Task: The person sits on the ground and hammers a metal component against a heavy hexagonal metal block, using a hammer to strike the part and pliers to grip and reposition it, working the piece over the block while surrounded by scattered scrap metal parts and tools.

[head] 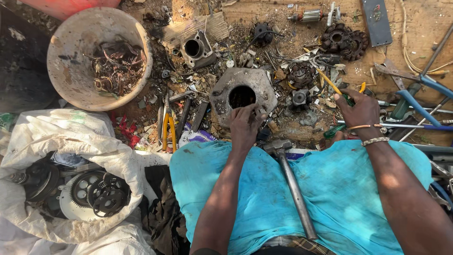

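Note:
My left hand (245, 123) rests its fingers on the near edge of a grey hexagonal metal block (222, 97) with a round hole in its middle; a small metal piece lies under the fingertips. My right hand (359, 112) grips a green-handled tool (348, 100) among scattered tools to the right. A hammer (292, 184) lies across my lap on the turquoise cloth (339, 189), its steel head near my left wrist.
A worn bucket (63, 56) holding tangled copper wire stands at the upper left. A white sack (71, 141) with dark motor parts sits at the lower left. Yellow-handled pliers (167, 130), an engine cylinder (197, 48), stator cores (343, 40) and blue-handled tools (420, 108) litter the ground.

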